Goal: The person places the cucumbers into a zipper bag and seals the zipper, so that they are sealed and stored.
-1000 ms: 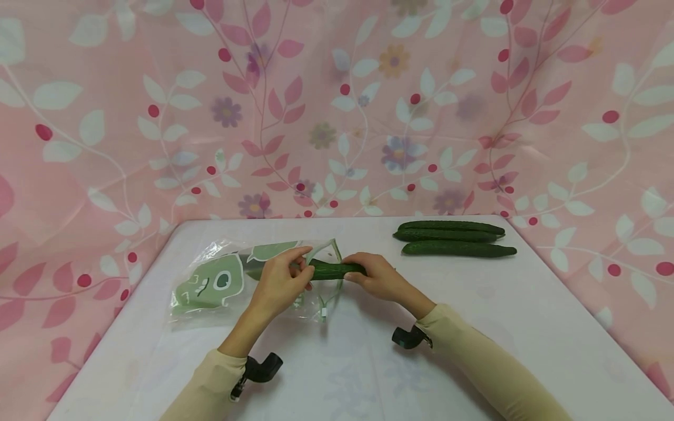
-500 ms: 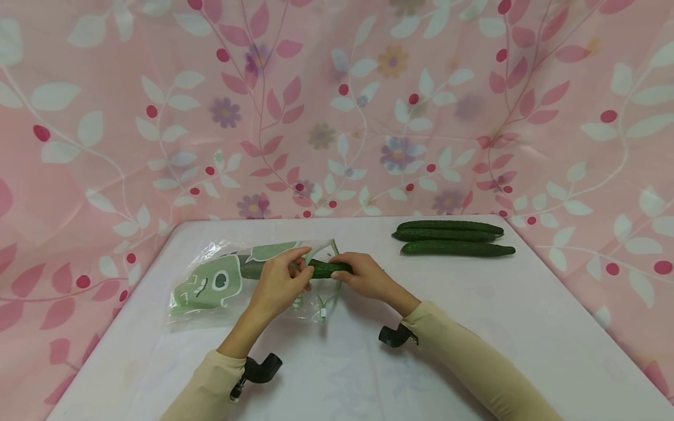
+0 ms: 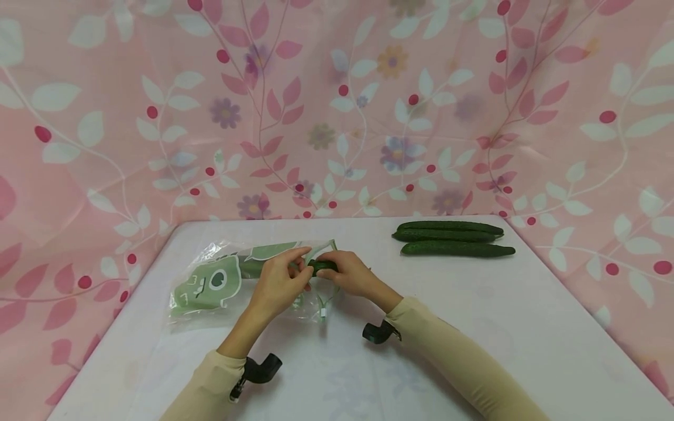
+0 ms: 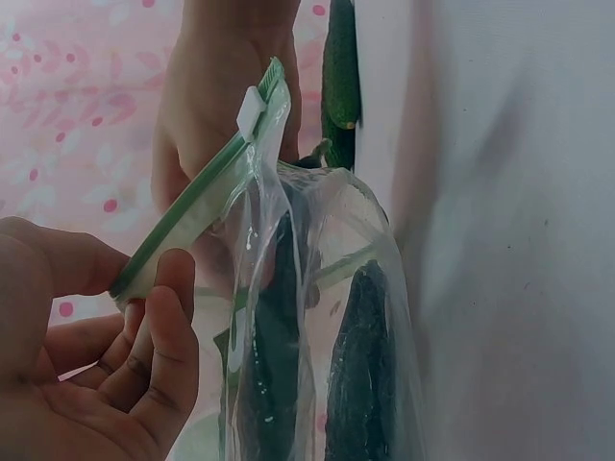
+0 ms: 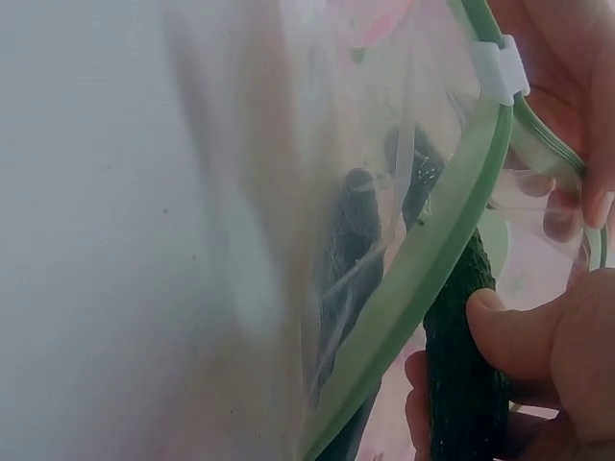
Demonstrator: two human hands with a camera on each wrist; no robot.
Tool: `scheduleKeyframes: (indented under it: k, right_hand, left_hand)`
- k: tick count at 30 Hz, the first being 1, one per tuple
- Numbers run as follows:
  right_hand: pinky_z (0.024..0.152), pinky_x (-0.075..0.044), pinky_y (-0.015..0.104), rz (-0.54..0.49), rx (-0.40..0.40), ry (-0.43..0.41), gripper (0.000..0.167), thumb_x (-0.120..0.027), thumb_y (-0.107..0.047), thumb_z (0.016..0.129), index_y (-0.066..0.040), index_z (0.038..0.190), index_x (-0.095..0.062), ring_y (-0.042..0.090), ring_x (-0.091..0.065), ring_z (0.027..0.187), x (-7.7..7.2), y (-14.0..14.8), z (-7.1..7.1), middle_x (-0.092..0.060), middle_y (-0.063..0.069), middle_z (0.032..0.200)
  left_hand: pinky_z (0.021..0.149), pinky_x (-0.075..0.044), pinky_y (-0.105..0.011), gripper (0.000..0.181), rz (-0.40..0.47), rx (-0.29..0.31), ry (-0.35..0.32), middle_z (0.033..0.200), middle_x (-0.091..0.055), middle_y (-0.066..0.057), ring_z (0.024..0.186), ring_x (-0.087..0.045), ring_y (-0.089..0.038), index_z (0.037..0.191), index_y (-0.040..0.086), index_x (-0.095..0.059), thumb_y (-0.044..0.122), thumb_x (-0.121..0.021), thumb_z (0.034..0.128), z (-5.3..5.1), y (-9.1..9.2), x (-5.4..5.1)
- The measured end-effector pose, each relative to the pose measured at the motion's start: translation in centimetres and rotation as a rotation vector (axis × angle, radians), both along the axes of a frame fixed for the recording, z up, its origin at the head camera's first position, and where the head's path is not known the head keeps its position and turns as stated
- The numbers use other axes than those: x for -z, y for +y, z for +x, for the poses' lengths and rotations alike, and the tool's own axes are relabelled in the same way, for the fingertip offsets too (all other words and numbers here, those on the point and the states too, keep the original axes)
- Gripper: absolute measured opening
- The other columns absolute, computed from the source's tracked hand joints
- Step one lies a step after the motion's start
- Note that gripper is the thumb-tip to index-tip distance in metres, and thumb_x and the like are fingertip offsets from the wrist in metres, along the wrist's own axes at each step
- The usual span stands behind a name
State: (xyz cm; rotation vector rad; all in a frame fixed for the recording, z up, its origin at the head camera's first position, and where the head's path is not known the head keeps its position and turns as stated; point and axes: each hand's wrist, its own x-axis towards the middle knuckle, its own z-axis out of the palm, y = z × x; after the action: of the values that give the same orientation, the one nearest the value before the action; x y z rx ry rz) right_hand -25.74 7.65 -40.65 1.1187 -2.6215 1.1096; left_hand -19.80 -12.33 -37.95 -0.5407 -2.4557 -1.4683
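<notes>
1. We're inside a curtained-off filming corner here, though home or studio, I can't tell!
2. Pink flowered cloth (image 3: 310, 82) hangs behind and down both sides, creased, hemming in one pale counter (image 3: 526, 310)!
3. And look, black cameras (image 3: 263, 368) sit at both beige sleeves (image 3: 200, 386): that's what says recording spot!

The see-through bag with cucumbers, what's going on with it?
A person seems to be packing cucumbers. The left hand pinches the green edge of the plastic bag. The right hand grips one cucumber, whose front end is inside the bag while the rest sticks out of the opening. Another cucumber is already in the bag. Three more cucumbers lie together on the white table, off to the right.
</notes>
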Motion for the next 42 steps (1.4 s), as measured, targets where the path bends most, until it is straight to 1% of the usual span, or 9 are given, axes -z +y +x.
scheduleKeyframes:
  k: [3, 12, 18, 22, 25, 29, 33, 37, 42]
  right_hand:
    - [0.073, -0.049, 0.031, 0.009, 0.012, -0.002, 0.023, -0.073, -0.012, 0.098, 0.000, 0.117, -0.074, 0.013, -0.059, 0.083, 0.0, -0.4, 0.0, -0.073, 0.004, 0.104]
    - [0.085, -0.052, 0.033, 0.050, 0.059, -0.030, 0.016, -0.071, -0.013, 0.100, -0.005, 0.112, -0.077, 0.016, -0.066, 0.094, 0.1, -2.0, -0.3, -0.074, 0.002, 0.104]
    - [0.082, -0.051, 0.032, 0.062, 0.064, -0.022, 0.011, -0.069, -0.008, 0.098, -0.003, 0.106, -0.076, 0.014, -0.061, 0.086, 0.5, -3.0, -0.7, -0.072, 0.003, 0.097]
    - [0.070, -0.045, 0.027, 0.041, 0.051, -0.036, 0.007, -0.065, -0.005, 0.097, -0.005, 0.097, -0.072, 0.012, -0.054, 0.073, 0.5, -3.6, -0.8, -0.064, -0.001, 0.081]
    - [0.062, -0.040, 0.026, 0.014, 0.040, -0.048, 0.010, -0.063, -0.003, 0.096, -0.005, 0.087, -0.067, 0.012, -0.049, 0.065, 0.4, -4.2, -0.7, -0.057, -0.001, 0.072]
    - [0.060, -0.039, 0.025, 0.002, 0.053, -0.063, 0.022, -0.061, -0.002, 0.101, -0.006, 0.079, -0.061, 0.011, -0.048, 0.063, 0.4, -4.8, -0.5, -0.054, -0.002, 0.070]
    - [0.061, -0.040, 0.025, 0.014, 0.077, -0.048, 0.031, -0.059, -0.004, 0.103, -0.007, 0.073, -0.059, 0.011, -0.048, 0.062, 0.6, -5.3, -0.5, -0.052, -0.002, 0.067]
    - [0.064, -0.040, 0.026, -0.004, 0.094, -0.043, 0.030, -0.060, -0.002, 0.101, -0.007, 0.071, -0.059, 0.010, -0.046, 0.064, 1.1, -5.7, -0.8, -0.050, -0.003, 0.067]
    - [0.057, -0.035, 0.022, -0.131, 0.070, -0.149, 0.032, -0.056, 0.003, 0.099, -0.005, 0.068, -0.056, 0.006, -0.042, 0.059, 1.6, -6.0, -1.0, -0.047, -0.004, 0.066]
  left_hand:
    - [0.046, -0.044, -0.026, 0.041, 0.009, 0.004, 0.001, 0.084, -0.061, -0.004, 0.059, -0.070, -0.025, 0.134, 0.000, -0.068, 0.006, -0.068, 0.0935, 0.0, 0.0, 0.0]
    - [0.045, -0.044, -0.025, 0.041, 0.024, 0.002, 0.005, 0.084, -0.061, -0.006, 0.057, -0.070, -0.025, 0.132, 0.000, -0.069, 0.002, -0.068, 0.0913, -0.1, 0.0, 0.1]
    - [0.046, -0.045, -0.026, 0.041, 0.031, 0.010, -0.006, 0.086, -0.061, -0.007, 0.056, -0.069, -0.020, 0.132, -0.001, -0.068, 0.001, -0.069, 0.0910, 0.0, 0.0, 0.1]
    - [0.046, -0.046, -0.026, 0.041, 0.032, 0.012, -0.004, 0.087, -0.061, -0.007, 0.056, -0.068, -0.019, 0.133, -0.002, -0.068, 0.001, -0.069, 0.0912, 0.0, 0.0, 0.1]
    - [0.047, -0.045, -0.026, 0.041, 0.032, 0.008, -0.001, 0.088, -0.062, -0.006, 0.056, -0.068, -0.018, 0.132, -0.002, -0.068, 0.001, -0.069, 0.0914, 0.0, 0.0, 0.1]
    - [0.046, -0.045, -0.026, 0.041, 0.032, 0.006, 0.008, 0.087, -0.061, -0.006, 0.055, -0.066, -0.015, 0.132, -0.002, -0.068, 0.001, -0.069, 0.0910, -0.1, 0.0, 0.1]
    - [0.046, -0.044, -0.026, 0.040, 0.023, 0.000, 0.021, 0.086, -0.061, -0.005, 0.053, -0.064, -0.014, 0.131, -0.003, -0.069, 0.001, -0.070, 0.0908, -0.1, 0.0, 0.1]
    - [0.046, -0.043, -0.026, 0.039, 0.019, -0.003, 0.030, 0.085, -0.061, -0.005, 0.053, -0.062, -0.013, 0.130, -0.003, -0.069, 0.002, -0.071, 0.0909, -0.1, 0.0, 0.1]
    - [0.046, -0.043, -0.026, 0.040, 0.008, -0.001, 0.034, 0.085, -0.061, -0.005, 0.053, -0.063, -0.012, 0.130, -0.004, -0.069, 0.001, -0.070, 0.0907, -0.1, -0.1, 0.1]
